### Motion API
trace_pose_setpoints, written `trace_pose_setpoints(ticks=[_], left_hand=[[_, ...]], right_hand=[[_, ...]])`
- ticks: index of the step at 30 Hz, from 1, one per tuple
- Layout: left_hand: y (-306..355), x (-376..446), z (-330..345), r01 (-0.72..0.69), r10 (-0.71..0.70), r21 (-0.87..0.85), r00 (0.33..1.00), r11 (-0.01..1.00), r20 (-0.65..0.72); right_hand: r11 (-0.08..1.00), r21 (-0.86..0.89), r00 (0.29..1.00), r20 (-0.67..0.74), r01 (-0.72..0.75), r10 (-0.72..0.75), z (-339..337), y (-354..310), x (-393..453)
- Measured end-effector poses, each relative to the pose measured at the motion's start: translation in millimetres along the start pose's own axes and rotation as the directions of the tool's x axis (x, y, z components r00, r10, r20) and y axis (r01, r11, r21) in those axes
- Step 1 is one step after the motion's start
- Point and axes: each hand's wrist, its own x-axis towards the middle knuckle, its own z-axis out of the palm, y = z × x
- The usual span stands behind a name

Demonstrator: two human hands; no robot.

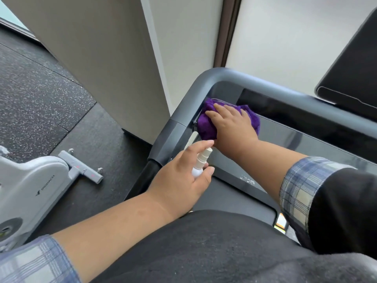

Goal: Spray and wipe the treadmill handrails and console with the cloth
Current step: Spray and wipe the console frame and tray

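from the head view, your right hand [230, 127] lies flat on the purple cloth [206, 127], fingers straight and slightly spread, pressing it into the left corner of the treadmill console [306, 144], right where the grey handrail [183, 111] bends. your left hand [181, 176] holds the small white spray bottle [201, 162] just beside the cloth, fingers curled round it, forefinger stretched over the nozzle. a grey exercise machine [32, 186] stands on the speckled floor [40, 94] to your left.
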Motion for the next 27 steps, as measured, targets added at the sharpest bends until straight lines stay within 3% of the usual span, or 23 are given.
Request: trace_pose_setpoints(ticks=[4,8,12,17,21,27], left_hand=[[4,24,-3,-0.003,0.003,0.001,0.988,1.0,-0.157],[13,56,-3,-0.013,0.013,0.0,0.983,1.0,-0.185],[11,99,3,0.034,-0.02,0.131,0.994,0.991,-0.107],[9,145,18,0.04,-0.06,0.309,0.997,0.95,0.056],[11,168,30,0.006,-0.061,0.435,0.992,0.9,0.114],[17,174,39,0.007,-0.087,0.478,0.986,0.878,0.145]], right_hand=[[0.988,0.082,0.991,-0.043,0.13,-0.127,-7,0,-30],[0.951,0.259,0.985,-0.082,0.167,-0.15,-18,2,-69],[0.886,0.463,0.993,-0.111,0.015,0.041,-27,16,-106],[0.716,0.69,0.969,-0.084,-0.111,0.231,-27,23,-148],[0.679,0.724,0.974,-0.043,-0.124,0.224,-24,30,-172],[0.587,0.78,0.935,-0.006,-0.217,0.354,-20,47,-196]])
